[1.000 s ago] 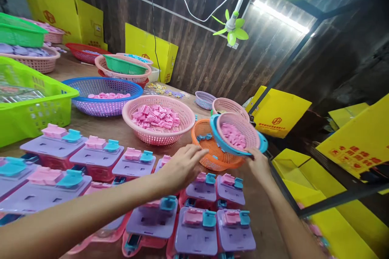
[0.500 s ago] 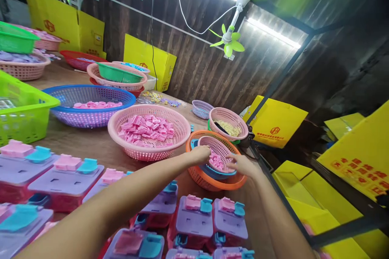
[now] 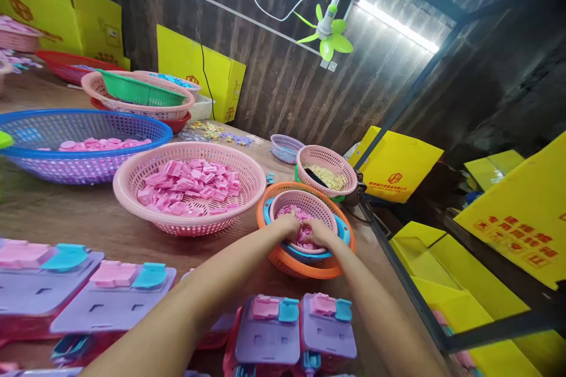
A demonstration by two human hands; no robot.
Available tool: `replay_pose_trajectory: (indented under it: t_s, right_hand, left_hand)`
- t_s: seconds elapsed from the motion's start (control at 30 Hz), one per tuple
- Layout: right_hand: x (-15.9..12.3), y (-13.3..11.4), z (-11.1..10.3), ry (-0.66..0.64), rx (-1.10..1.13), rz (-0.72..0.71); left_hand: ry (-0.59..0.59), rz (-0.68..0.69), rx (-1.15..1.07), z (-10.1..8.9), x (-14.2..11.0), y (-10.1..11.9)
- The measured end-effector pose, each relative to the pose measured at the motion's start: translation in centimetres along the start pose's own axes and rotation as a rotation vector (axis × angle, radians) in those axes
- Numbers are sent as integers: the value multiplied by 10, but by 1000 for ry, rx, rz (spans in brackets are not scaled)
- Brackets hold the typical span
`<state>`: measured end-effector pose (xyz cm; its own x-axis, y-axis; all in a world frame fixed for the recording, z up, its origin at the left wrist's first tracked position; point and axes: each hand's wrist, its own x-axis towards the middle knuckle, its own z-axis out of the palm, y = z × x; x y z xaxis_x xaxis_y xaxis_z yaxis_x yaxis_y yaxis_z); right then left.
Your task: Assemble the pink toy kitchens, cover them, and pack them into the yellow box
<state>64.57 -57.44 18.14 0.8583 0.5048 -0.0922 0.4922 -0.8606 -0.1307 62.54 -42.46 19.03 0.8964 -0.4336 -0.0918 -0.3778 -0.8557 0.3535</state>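
Observation:
Both hands reach into a small pink basket (image 3: 326, 203) that holds small pink plastic pieces (image 3: 304, 241). My left hand (image 3: 289, 225) is at the left of the pile, its fingers curled down among the pieces. Close beside it, my right hand (image 3: 319, 232) bends its fingers into the same pile from the right. The fingertips of both are partly hidden, so whatever they grip cannot be made out. Under the small basket sit a blue basket (image 3: 342, 228) and an orange basket (image 3: 305, 270), nested together.
A larger pink basket (image 3: 128, 188) of pink parts stands left, beside a blue-rimmed basket (image 3: 26, 153). Purple-lidded boxes (image 3: 267, 341) with pink and blue clips line the near table. A metal post (image 3: 398, 283) and yellow cartons (image 3: 398, 171) are at right.
My hands have moved from the left and right sides of the small basket inward to its pile of pink pieces. The view has shifted, bringing the baskets closer.

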Motion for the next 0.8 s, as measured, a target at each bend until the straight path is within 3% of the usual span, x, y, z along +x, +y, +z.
replay_pose_trajectory:
  t_s: [0.1, 0.27, 0.5, 0.67, 0.8]
  right_hand:
    - [-2, 1, -2, 51, -34, 44]
    - [-7, 0, -5, 96, -93, 103]
    - [-13, 3, -5, -47, -159, 116]
    - [-11, 4, -6, -126, -125, 27]
    - [-18, 4, -11, -92, -72, 20]
  left_hand:
    - [-47, -70, -19, -9, -1, 1]
    - [33, -79, -155, -18, -6, -4]
    - [87, 3, -531, -29, -22, -13]
    - [155, 33, -738, -42, -54, -5]
    - [36, 74, -1030, -52, -95, -3]
